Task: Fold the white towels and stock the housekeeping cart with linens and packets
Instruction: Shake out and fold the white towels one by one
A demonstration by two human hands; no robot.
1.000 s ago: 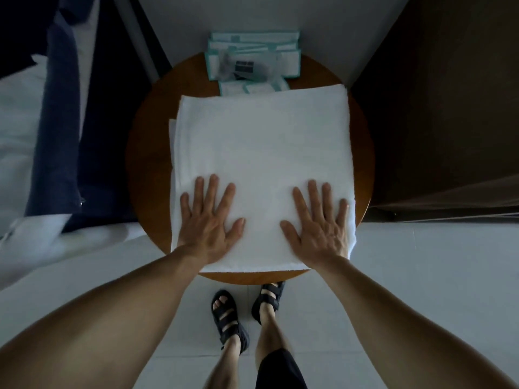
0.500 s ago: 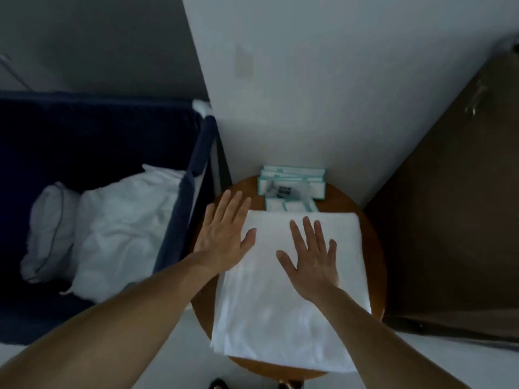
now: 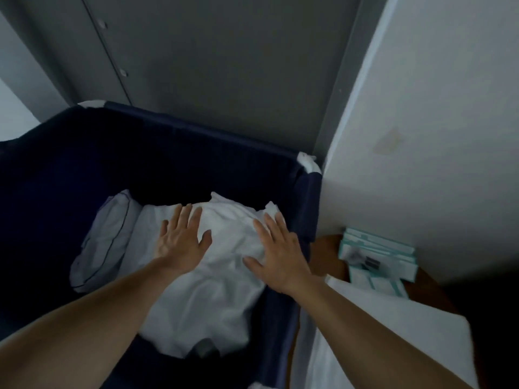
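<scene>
A heap of crumpled white linen [image 3: 213,293] lies inside the dark blue fabric cart [image 3: 157,153]. My left hand [image 3: 181,241] reaches over the heap with straight, spread fingers. My right hand [image 3: 276,256] is also flat and spread, over the heap's right edge by the cart wall; whether either hand touches the linen I cannot tell. A folded white towel [image 3: 393,332] lies on the round wooden table [image 3: 325,256] at the right, under my right forearm. Teal-edged packets [image 3: 379,259] are stacked at the table's far side.
A white pillow with dark piping [image 3: 104,242] lies in the cart left of the heap. A grey door [image 3: 224,66] stands behind the cart, and a white wall corner [image 3: 421,122] rises between cart and table.
My view has swung left from the table to the cart. Both hands left the folded towel and moved out over the linen heap in the cart, still flat.
</scene>
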